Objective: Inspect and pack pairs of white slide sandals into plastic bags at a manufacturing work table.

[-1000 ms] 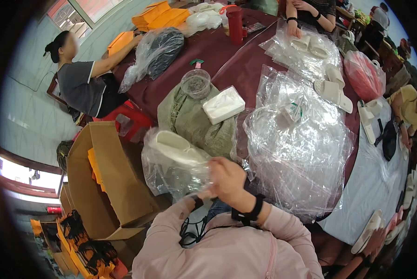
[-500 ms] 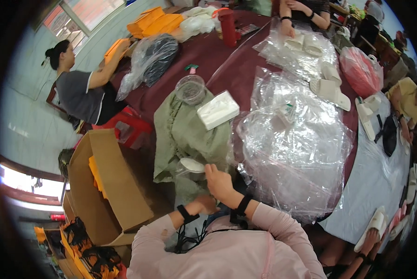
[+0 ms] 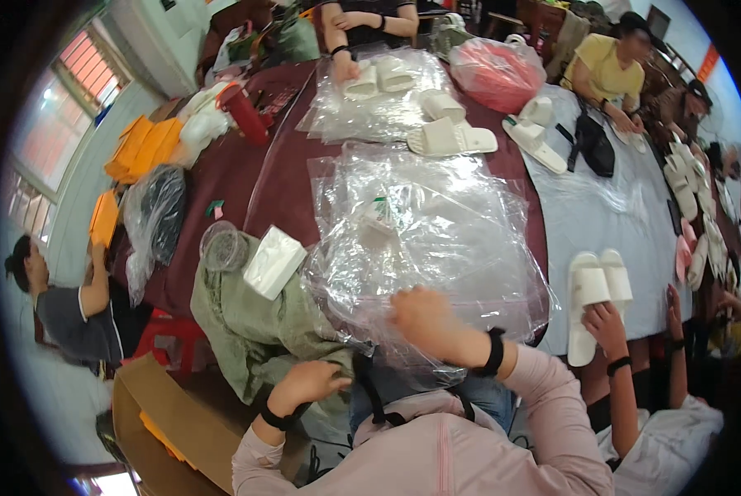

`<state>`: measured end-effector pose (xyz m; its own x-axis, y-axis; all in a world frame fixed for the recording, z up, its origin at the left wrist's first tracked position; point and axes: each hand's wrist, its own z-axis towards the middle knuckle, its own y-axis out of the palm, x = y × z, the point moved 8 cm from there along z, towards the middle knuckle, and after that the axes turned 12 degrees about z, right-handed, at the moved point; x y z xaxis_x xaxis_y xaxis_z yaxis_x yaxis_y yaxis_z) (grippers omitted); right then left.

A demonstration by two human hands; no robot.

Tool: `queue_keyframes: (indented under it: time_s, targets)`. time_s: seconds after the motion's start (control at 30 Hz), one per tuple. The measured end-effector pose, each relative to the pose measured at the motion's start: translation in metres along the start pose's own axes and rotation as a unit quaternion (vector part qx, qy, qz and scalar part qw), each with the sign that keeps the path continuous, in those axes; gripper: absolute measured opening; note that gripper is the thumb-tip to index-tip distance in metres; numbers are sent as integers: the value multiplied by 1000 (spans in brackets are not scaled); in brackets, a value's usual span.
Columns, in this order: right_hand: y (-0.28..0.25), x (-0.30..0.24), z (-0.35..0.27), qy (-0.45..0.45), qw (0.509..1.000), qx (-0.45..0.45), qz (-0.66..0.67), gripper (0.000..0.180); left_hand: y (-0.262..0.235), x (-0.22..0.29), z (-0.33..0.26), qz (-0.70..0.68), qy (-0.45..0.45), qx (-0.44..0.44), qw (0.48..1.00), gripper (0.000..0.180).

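Observation:
My right hand (image 3: 426, 321), smeared by motion, is over the near edge of a stack of clear plastic bags (image 3: 436, 240). Whether its fingers pinch a bag cannot be made out. Close to my lap, my left hand (image 3: 311, 385) lies beside the green sack (image 3: 246, 322), its fingers loosely apart and nothing visible in them. A small clear packet (image 3: 380, 217) with a green mark rests on the bags. Left of the stack, a white packet of tissues (image 3: 274, 262) and a round clear tub (image 3: 223, 248) sit on the sack.
White slippers (image 3: 451, 139) lie beyond the bags, near another person's hand (image 3: 347, 68). At right, a co-worker's hand (image 3: 606, 329) touches a white pair (image 3: 589, 289). An open cardboard box (image 3: 172, 422) stands at lower left. A red flask (image 3: 243, 114) is farther back.
The view has turned right. My right hand has left the bagged white slipper near my lap and moved right to the bags. My hands are farther apart; that slipper no longer shows.

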<state>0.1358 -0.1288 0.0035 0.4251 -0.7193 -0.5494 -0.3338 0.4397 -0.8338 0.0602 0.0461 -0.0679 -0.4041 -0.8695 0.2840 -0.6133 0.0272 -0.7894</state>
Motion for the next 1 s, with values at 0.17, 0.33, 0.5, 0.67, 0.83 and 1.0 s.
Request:
queue_keyframes:
  time_s: [0.17, 0.33, 0.5, 0.67, 0.83, 1.0]
  targets:
    - [-24, 89, -9, 66, 972, 175, -146, 51, -115, 46, 40, -254, 79, 187, 946, 34]
    - [-24, 135, 3, 100, 984, 148, 25, 29, -139, 80, 102, 87, 85, 337, 934, 21]
    - [-118, 167, -5, 120, 898, 424, -8, 18, -155, 126, 158, 198, 92, 314, 924, 31]
    - [-148, 154, -64, 141, 840, 522, -54, 39, -180, 137, 216, 280, 69, 338, 896, 67]
    - [-119, 198, -220, 302, 808, 477, -168, 31, -180, 121, 259, 240, 20, 255, 936, 83]
    - [-83, 282, -332, 486, 790, 374, 11, 52, -171, 140, 292, 149, 55, 225, 961, 82]
